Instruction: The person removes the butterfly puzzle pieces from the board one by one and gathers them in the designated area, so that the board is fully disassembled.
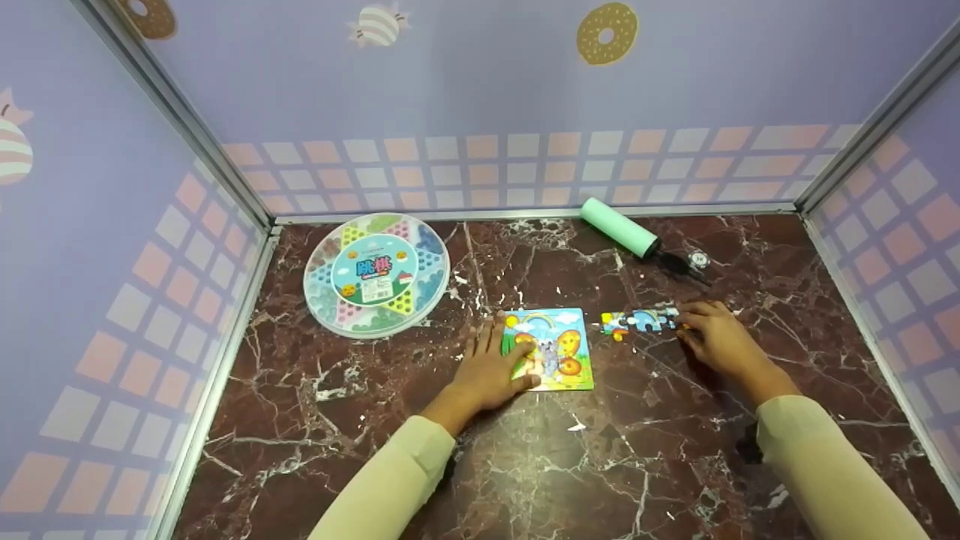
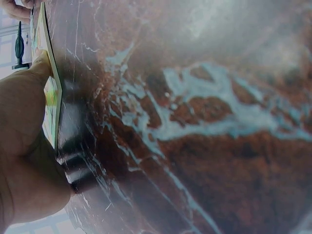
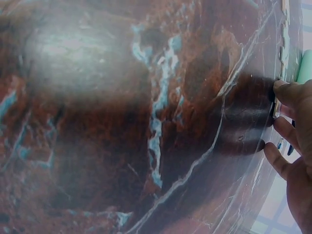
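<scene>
My left hand (image 1: pixel 486 371) rests with fingers spread on the left side of a square picture puzzle (image 1: pixel 551 326), which shows a grey butterfly character with orange wings under a rainbow. Its thumb lies across the picture; in the left wrist view the thumb (image 2: pixel 43 66) presses over the board's edge. To the right lies a short strip of joined puzzle pieces (image 1: pixel 637 321). My right hand (image 1: pixel 720 337) pinches an orange-edged puzzle piece (image 1: pixel 684 325) at the strip's right end, mostly hidden by the fingers. In the right wrist view the fingertips (image 3: pixel 279 126) sit close to the tabletop.
A round Chinese checkers box (image 1: pixel 375 259) lies at the back left of the marbled table (image 1: pixel 585 465). Behind the strip are a mint-green cylinder (image 1: pixel 619 227) with a black end, a black pointed item (image 1: pixel 675 264) and a small round chip (image 1: pixel 698 259). Patterned walls enclose the table.
</scene>
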